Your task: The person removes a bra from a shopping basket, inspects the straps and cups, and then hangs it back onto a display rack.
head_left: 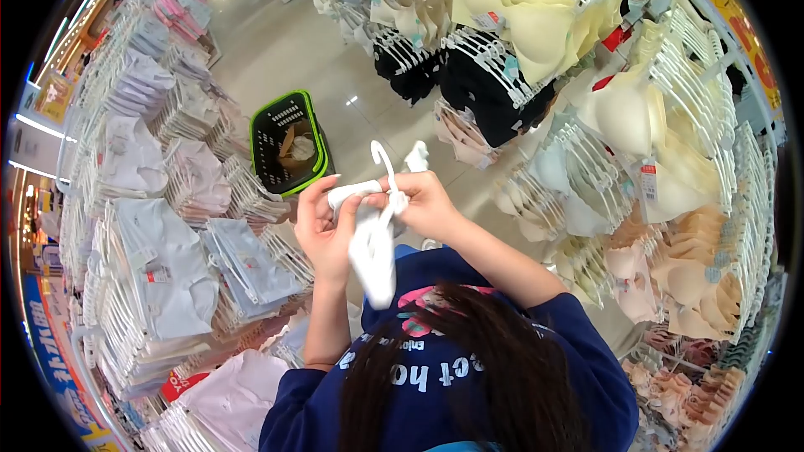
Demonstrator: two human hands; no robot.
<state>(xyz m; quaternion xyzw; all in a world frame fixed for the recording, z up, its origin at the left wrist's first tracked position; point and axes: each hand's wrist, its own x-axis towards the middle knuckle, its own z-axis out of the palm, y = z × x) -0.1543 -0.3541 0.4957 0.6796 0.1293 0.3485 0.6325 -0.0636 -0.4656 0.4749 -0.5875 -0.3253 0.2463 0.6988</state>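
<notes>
My left hand [325, 222] is closed, with its fingers and thumb pinching a folded white garment [373, 264]. Part of the cloth is bunched at my fingertips, and the rest dangles blurred in front of my chest. Just beside it, my right hand [423, 201] is closed around a white plastic hanger [383, 159], whose hook sticks up above my fingers. A white end piece shows past the back of my right hand. How the cloth is joined to the hanger is hidden by my fingers.
A black shopping basket with a green rim [258, 146] stands on the tiled floor [335, 42], holding a few items. Racks of pale hanging garments [159, 259] line the left. Bras on hangers [620, 117], cream, black and beige, fill the racks on the right.
</notes>
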